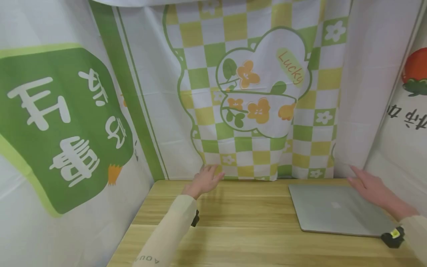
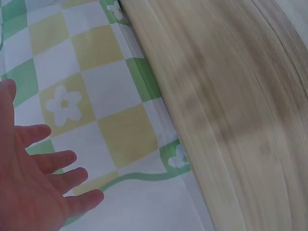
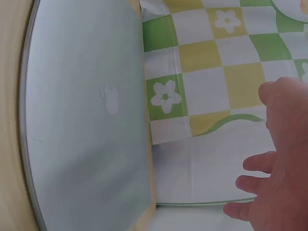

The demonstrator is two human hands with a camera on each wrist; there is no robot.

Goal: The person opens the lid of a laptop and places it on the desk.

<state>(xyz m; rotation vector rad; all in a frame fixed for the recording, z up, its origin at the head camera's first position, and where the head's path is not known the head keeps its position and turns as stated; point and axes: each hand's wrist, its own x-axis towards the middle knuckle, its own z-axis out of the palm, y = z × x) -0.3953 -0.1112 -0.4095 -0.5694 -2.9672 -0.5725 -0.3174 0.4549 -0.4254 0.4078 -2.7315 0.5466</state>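
A closed silver laptop (image 1: 337, 211) lies on the right part of the wooden table (image 1: 240, 211), its lid up with a pale logo in the middle. Over its far right part is my right hand (image 1: 373, 187), fingers extended and holding nothing; in the right wrist view the laptop (image 3: 86, 120) fills the left side, apart from the hand (image 3: 284, 163). My left hand (image 1: 204, 181) hovers above the table's back edge, left of the laptop. Its fingers are spread and hold nothing, as the left wrist view shows of the hand (image 2: 38, 178).
A checked green, yellow and white cloth (image 1: 217, 122) hangs behind the table's back edge. White printed cloth (image 1: 140, 92) rises on the left, and another printed cloth (image 1: 400, 148) on the right. Dark wrist cameras sit at both cuffs.
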